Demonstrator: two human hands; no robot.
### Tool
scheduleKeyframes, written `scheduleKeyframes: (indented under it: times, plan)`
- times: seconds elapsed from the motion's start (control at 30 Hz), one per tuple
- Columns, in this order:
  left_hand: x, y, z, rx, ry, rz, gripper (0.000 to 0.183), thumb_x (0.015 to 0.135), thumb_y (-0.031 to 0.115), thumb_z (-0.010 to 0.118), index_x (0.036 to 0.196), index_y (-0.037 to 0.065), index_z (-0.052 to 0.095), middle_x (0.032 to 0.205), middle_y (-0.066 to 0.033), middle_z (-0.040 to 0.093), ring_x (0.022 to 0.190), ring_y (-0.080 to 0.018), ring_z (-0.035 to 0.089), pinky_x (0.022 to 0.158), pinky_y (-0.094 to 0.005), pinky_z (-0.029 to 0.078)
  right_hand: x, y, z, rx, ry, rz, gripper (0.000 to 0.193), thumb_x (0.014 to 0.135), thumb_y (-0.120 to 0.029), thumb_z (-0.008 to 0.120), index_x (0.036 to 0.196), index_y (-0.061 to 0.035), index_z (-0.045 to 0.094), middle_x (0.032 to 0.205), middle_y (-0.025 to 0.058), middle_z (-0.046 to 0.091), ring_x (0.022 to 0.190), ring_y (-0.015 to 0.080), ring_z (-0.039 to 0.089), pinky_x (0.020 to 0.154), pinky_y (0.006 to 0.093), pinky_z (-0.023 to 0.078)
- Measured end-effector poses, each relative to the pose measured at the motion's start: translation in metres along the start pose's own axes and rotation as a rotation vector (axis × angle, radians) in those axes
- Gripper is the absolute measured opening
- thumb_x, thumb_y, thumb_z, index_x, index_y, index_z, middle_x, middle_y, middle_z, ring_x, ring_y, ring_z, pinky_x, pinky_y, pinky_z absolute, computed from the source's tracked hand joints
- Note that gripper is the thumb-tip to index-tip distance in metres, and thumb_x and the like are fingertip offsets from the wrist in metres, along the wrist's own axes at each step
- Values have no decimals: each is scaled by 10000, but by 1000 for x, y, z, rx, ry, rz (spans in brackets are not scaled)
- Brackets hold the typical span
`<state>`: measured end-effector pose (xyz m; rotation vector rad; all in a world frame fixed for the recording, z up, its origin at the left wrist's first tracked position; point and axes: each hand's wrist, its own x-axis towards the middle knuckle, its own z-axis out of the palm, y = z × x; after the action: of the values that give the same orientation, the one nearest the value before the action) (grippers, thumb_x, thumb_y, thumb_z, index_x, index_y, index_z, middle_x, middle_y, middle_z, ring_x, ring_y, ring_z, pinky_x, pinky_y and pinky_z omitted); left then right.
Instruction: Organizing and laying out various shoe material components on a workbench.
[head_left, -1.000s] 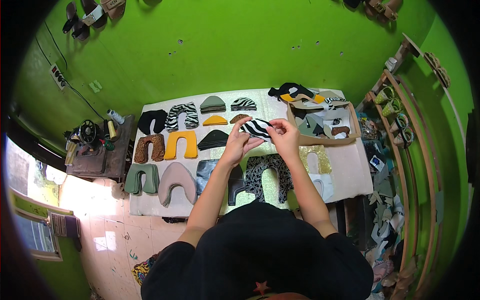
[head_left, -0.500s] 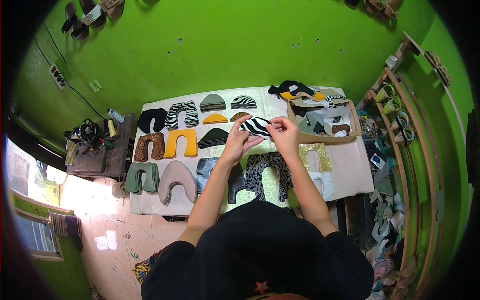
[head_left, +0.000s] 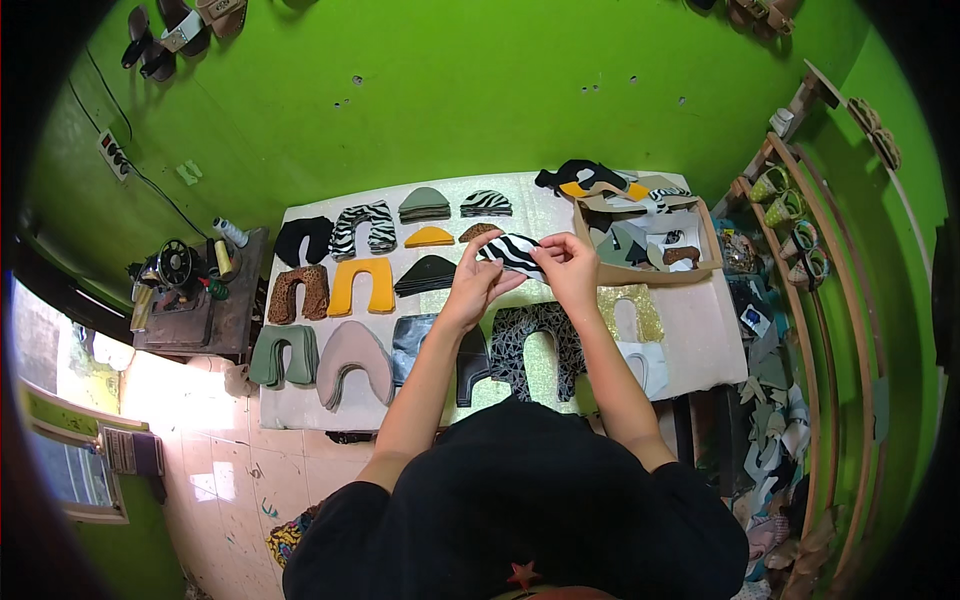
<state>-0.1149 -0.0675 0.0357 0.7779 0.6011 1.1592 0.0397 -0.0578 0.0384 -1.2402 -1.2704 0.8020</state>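
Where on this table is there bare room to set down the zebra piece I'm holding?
Barest: the white table top right of the gold glitter piece, below the cardboard box. A smaller patch lies between the striped semicircle and the box. The left half is crowded with rows of cut pieces, like the yellow arch. Both hands hold the zebra piece.

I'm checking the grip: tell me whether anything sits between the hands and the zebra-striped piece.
Nothing visible does. The left hand and right hand both hold the zebra-striped piece directly by its ends, raised above the brown half-moon piece and the other cut pieces on the table.
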Motion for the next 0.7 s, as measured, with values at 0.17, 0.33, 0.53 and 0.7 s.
scheduleKeyframes:
  times: [0.17, 0.33, 0.53, 0.7]
  plan:
    - [0, -2, -1, -12, -15, 5, 368, 894, 7, 346, 1250, 64, 274, 1049, -185, 531, 904, -285, 600, 810, -367, 519, -2, 6, -1, -89, 35, -52, 178, 658, -76, 711, 778, 6, 607, 666, 53, 600, 534, 82, 521, 510, 220, 428]
    - [0, -5, -3, -25, 28, 15, 378, 896, 25, 355, 1264, 64, 274, 1023, -174, 538, 842, -259, 618, 789, -366, 530, -3, 11, 1, -237, 51, -130, 218, 703, -153, 682, 841, -7, 599, 732, 79, 599, 543, 119, 519, 529, 248, 424]
    - [8, -15, -19, -41, 142, 107, 347, 892, 26, 378, 1231, 70, 320, 843, -89, 502, 809, -216, 603, 798, -356, 520, -8, 26, -2, -84, -348, 202, 192, 825, -154, 543, 832, 36, 571, 636, 91, 595, 541, 126, 539, 538, 259, 428]
    - [16, -25, -35, 52, 229, 56, 355, 871, 1, 422, 1216, 52, 359, 867, -101, 523, 804, -190, 601, 768, -308, 524, 2, 42, 2, -223, -243, 167, 161, 783, -123, 590, 780, 38, 595, 621, 90, 596, 558, 123, 556, 537, 257, 435]
